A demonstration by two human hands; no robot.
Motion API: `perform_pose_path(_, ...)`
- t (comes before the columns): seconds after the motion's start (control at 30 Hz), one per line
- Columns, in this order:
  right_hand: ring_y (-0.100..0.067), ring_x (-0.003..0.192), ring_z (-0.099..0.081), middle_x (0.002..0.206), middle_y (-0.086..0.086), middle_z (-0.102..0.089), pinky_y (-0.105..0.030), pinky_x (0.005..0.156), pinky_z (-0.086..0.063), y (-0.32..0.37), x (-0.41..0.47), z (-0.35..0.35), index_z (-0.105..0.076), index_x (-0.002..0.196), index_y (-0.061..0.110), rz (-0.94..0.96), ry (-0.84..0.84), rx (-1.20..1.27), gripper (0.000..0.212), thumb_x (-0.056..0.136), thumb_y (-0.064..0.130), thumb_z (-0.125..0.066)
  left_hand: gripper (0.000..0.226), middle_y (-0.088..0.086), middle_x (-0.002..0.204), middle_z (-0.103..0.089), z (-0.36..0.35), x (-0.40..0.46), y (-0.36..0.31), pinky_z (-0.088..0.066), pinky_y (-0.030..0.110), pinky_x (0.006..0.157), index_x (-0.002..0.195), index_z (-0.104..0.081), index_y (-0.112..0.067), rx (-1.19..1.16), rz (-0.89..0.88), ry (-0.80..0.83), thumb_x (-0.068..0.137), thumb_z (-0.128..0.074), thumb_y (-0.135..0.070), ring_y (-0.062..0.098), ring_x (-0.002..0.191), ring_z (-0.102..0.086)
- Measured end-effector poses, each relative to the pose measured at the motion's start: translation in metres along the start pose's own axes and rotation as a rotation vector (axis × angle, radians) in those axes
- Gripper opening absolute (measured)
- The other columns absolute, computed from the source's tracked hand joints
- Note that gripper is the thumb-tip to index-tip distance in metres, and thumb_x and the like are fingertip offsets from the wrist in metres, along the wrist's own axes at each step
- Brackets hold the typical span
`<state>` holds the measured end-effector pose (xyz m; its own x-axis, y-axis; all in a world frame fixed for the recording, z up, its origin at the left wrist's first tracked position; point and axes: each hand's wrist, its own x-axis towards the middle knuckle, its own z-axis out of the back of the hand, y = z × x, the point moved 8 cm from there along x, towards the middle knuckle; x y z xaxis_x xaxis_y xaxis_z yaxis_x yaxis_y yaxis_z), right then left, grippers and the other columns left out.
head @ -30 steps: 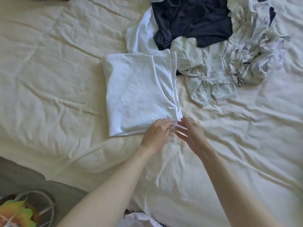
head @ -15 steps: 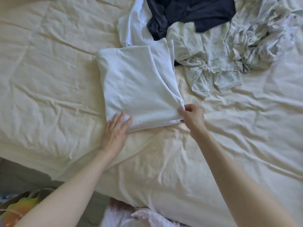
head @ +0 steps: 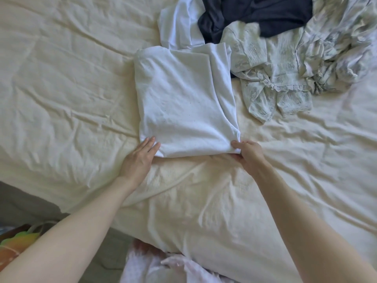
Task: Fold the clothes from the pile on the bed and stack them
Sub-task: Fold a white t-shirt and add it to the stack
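White shirt is lying squared on the bed, the left hand now sliding flat-fingered to its near-left corner while the right hand keeps its grip pinching the near-right corner, readying the next fold.

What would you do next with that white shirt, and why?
Probably fold its near edge up and away, halving it. The white shirt lies flat, the right hand pinches its near right corner, and the left hand rests at the near left corner.
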<state>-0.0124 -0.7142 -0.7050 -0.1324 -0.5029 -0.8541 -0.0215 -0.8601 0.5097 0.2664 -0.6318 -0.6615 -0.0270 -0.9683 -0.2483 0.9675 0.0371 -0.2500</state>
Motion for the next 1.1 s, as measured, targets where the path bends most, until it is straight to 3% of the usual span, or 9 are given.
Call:
perform_pose_path(0.13,-0.016,0.063,-0.056,0.072,-0.007,-0.055,-0.023,0.055,-0.049,0.0,-0.016,0.002,-0.05,0.071,0.007,0.053,-0.004,-0.03,0.021,0.085,-0.007,-0.057,0.053,0.011,0.144,-0.043,0.008,-0.01,0.01,-0.044,0.037,0.099,0.132,-0.053,-0.006,-0.185,0.095,0.081,0.082,-0.051,0.014,0.024,0.135,-0.04)
perform_pose_path(0.27,-0.014,0.053,-0.051,0.067,-0.007,-0.054,-0.021,0.046,-0.04,-0.03,-0.046,0.021,-0.051,0.071,0.006,-0.045,0.003,-0.056,0.02,0.084,-0.007,-0.058,0.051,0.003,0.143,-0.045,0.015,-0.039,0.009,-0.035,0.027,0.103,0.133,-0.054,-0.016,-0.26,0.123,0.258,0.087,-0.05,0.006,0.018,0.132,-0.044)
perform_pose_path(0.43,-0.016,0.052,-0.045,0.066,-0.01,-0.049,-0.019,0.04,-0.037,-0.096,-0.098,0.066,-0.054,0.073,0.0,-0.331,0.065,-0.094,0.015,0.081,-0.012,-0.057,0.038,-0.004,0.129,-0.059,0.009,-0.094,-0.008,-0.036,0.02,0.085,0.126,-0.059,-0.022,-0.319,0.186,0.637,0.093,-0.046,-0.01,0.014,0.116,-0.053)
perform_pose_path(0.53,-0.015,0.045,-0.051,0.058,-0.01,-0.048,-0.019,0.036,-0.034,-0.108,-0.122,0.091,-0.05,0.069,0.002,-0.359,0.068,-0.213,0.019,0.079,-0.011,-0.061,0.025,-0.006,0.102,-0.064,0.006,-0.124,-0.019,-0.04,0.023,0.075,0.106,-0.063,-0.024,-0.434,0.224,0.795,0.089,-0.048,-0.012,0.012,0.089,-0.056)
perform_pose_path(0.63,-0.016,0.047,-0.058,0.048,-0.004,-0.051,-0.018,0.036,-0.036,-0.089,-0.128,0.1,-0.048,0.067,0.007,-0.207,-0.016,-0.261,0.026,0.078,-0.004,-0.069,0.017,-0.01,0.068,-0.058,0.022,-0.126,-0.014,-0.037,0.022,0.058,0.079,-0.057,-0.028,-0.599,0.308,0.684,0.085,-0.054,-0.013,0.014,0.065,-0.05)
perform_pose_path(0.83,-0.01,0.051,-0.054,0.069,-0.003,-0.062,-0.024,0.052,-0.043,-0.002,-0.127,0.057,-0.064,0.087,0.02,0.226,-0.104,-0.291,0.007,0.085,0.014,-0.064,0.025,-0.018,0.066,-0.062,0.066,-0.091,0.014,-0.04,0.019,0.057,0.073,-0.057,-0.038,-0.701,0.34,0.235,0.087,-0.059,-0.017,0.002,0.058,-0.054)
perform_pose_path(0.9,-0.011,0.056,-0.052,0.07,-0.002,-0.06,-0.022,0.055,-0.043,0.019,-0.121,0.04,-0.068,0.09,0.017,0.244,-0.054,-0.208,0.008,0.088,0.015,-0.06,0.029,-0.015,0.069,-0.065,0.073,-0.082,0.029,-0.045,0.018,0.063,0.071,-0.06,-0.04,-0.834,0.405,0.1,0.089,-0.059,-0.018,0.003,0.063,-0.058)
perform_pose_path(0.97,-0.009,0.058,-0.052,0.069,-0.001,-0.058,-0.02,0.056,-0.044,0.037,-0.112,0.024,-0.068,0.094,0.012,0.22,0.017,-0.15,0.011,0.091,0.018,-0.059,0.031,-0.01,0.072,-0.067,0.076,-0.071,0.043,-0.052,0.035,0.072,0.072,-0.063,-0.043,-0.938,0.473,0.007,0.09,-0.059,-0.019,0.013,0.07,-0.062)
perform_pose_path(1.1,-0.009,0.061,-0.052,0.074,-0.001,-0.057,-0.018,0.059,-0.046,0.063,-0.085,-0.005,-0.064,0.104,0.01,0.215,0.128,-0.189,0.016,0.093,0.021,-0.057,0.025,-0.004,0.075,-0.065,0.077,-0.036,0.059,-0.055,0.045,0.072,0.074,-0.061,-0.04,-0.91,0.483,-0.135,0.091,-0.059,-0.021,0.018,0.072,-0.06)
